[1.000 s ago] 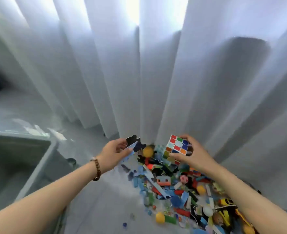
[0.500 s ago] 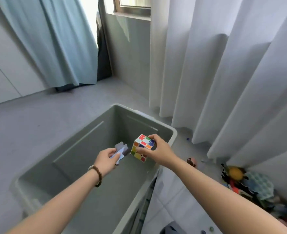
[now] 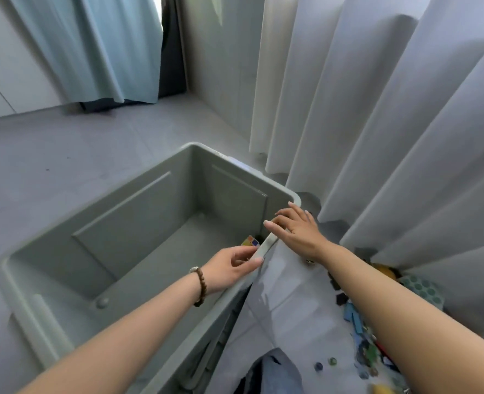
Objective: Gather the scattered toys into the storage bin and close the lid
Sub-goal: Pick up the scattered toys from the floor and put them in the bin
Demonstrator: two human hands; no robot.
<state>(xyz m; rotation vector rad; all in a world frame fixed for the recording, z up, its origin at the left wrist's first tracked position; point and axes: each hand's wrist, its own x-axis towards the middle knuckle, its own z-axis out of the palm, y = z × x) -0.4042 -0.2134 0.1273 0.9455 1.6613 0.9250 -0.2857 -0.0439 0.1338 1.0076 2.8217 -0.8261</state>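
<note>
Head view. Grey tiled floor (image 3: 64, 155); white pleated curtains (image 3: 377, 109) at right, pale blue curtain (image 3: 93, 46) at far left.

Grey-green plastic storage bin (image 3: 138, 223) stands on the floor, top open, no lid on it. Its long axis runs from lower left to upper right of the frame.

Multicoloured puzzle cube (image 3: 250, 240) lies on the bin's bottom, close to the near right wall and partly hidden by the rim.

Scattered toy pile (image 3: 360, 322) lies on the floor right of the bin, by the curtains; two marbles (image 3: 332, 360) near it.

Left hand (image 3: 229, 268), brown bead bracelet (image 3: 201, 285) at the wrist, reaches over the bin; fingers (image 3: 253, 261) relaxed, tips at the near rim, holding nothing.

Right hand (image 3: 297, 226) is palm down above the rim near the far right corner, fingers spread and straight, empty.
</note>
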